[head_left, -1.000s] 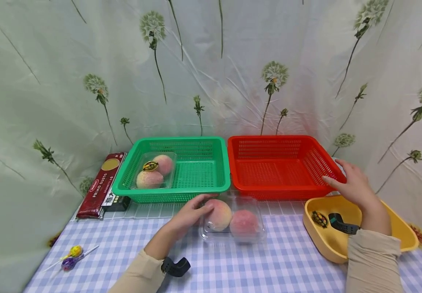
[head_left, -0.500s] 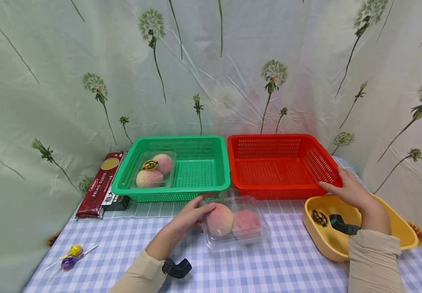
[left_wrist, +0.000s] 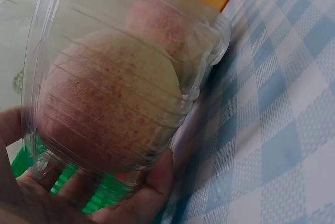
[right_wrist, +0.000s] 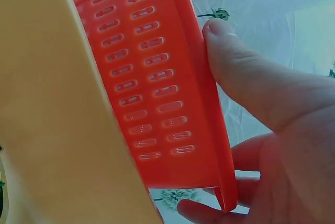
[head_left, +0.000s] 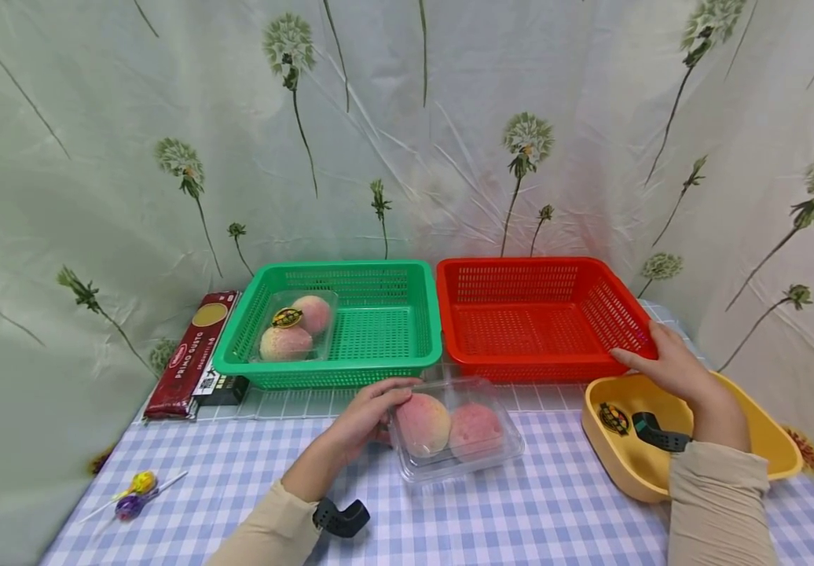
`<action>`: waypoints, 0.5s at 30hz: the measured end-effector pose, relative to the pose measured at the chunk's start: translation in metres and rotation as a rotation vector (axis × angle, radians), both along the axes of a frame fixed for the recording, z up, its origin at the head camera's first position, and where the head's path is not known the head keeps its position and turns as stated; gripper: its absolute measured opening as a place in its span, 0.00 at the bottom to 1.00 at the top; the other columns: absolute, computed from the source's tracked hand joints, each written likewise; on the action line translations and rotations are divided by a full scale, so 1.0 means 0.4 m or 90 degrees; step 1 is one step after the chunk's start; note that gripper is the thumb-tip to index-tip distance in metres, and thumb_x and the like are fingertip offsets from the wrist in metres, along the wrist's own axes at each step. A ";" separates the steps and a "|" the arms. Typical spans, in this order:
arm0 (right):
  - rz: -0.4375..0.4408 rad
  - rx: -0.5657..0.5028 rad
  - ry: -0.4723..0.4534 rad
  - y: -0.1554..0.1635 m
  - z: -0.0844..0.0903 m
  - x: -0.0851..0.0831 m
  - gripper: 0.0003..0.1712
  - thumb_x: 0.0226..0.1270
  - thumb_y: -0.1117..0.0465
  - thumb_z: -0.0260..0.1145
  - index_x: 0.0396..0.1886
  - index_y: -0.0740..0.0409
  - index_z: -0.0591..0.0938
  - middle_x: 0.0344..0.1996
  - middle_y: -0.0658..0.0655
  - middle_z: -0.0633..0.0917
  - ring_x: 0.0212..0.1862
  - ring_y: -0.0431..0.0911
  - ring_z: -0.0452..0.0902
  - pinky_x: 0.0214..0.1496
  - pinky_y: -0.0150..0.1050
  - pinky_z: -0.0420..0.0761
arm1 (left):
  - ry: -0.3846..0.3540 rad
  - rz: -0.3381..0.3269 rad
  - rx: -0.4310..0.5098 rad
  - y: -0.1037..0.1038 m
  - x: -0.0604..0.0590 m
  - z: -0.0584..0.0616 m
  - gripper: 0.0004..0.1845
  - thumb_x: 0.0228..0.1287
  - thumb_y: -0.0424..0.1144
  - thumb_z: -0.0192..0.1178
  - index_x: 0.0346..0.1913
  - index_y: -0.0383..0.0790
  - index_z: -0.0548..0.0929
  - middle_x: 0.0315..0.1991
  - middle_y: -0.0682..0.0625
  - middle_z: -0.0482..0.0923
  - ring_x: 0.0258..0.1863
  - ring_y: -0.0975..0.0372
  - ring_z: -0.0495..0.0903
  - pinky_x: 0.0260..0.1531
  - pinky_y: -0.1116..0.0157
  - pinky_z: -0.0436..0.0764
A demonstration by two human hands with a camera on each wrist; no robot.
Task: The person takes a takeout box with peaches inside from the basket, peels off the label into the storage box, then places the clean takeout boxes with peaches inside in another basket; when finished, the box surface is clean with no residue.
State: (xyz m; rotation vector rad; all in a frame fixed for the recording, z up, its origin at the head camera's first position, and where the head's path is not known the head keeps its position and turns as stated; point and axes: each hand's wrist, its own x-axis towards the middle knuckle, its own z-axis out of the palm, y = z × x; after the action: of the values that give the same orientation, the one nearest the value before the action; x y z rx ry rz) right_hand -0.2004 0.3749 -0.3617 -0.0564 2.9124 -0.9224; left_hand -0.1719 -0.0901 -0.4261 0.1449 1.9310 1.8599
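My left hand grips the left end of a clear plastic clamshell box holding two pink-yellow peaches. In the left wrist view its thumb and fingers curl about the box's end, with the box tilted above the checked cloth. My right hand holds the front right corner of a red plastic basket. Up close in the right wrist view, the thumb lies against the basket's rim and the other fingers reach behind it, partly hidden. Inside, the red basket shows only its bare slotted floor.
Left of the red basket stands a green basket with another boxed pair of peaches. A yellow bin with a dark round label sits beneath my right forearm. Spaghetti and two lollipops lie left.
The peach box has lifted and tilted slightly, shifting a little right in my left hand. My right hand has come down onto the red basket's corner.
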 end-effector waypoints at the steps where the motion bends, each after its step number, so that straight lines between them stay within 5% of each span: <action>1: 0.000 0.000 0.000 0.000 0.001 0.000 0.58 0.73 0.39 0.55 0.75 0.78 0.38 0.70 0.85 0.49 0.65 0.75 0.51 0.64 0.72 0.61 | 0.000 0.000 0.000 0.002 0.001 0.001 0.25 0.71 0.49 0.56 0.67 0.46 0.76 0.56 0.49 0.80 0.37 0.63 0.78 0.30 0.64 0.79; 15: -0.007 -0.007 -0.014 0.002 -0.004 0.001 0.59 0.73 0.38 0.54 0.75 0.77 0.35 0.71 0.87 0.43 0.66 0.77 0.47 0.64 0.74 0.60 | 0.004 -0.031 0.027 0.048 0.035 0.042 0.23 0.69 0.49 0.58 0.64 0.48 0.79 0.52 0.51 0.81 0.39 0.61 0.78 0.31 0.64 0.78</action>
State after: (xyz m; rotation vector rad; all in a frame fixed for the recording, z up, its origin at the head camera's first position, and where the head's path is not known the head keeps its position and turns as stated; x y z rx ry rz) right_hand -0.2001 0.3756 -0.3633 -0.0316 2.8907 -0.9352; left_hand -0.1579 -0.0707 -0.4095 0.2091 1.8756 1.8714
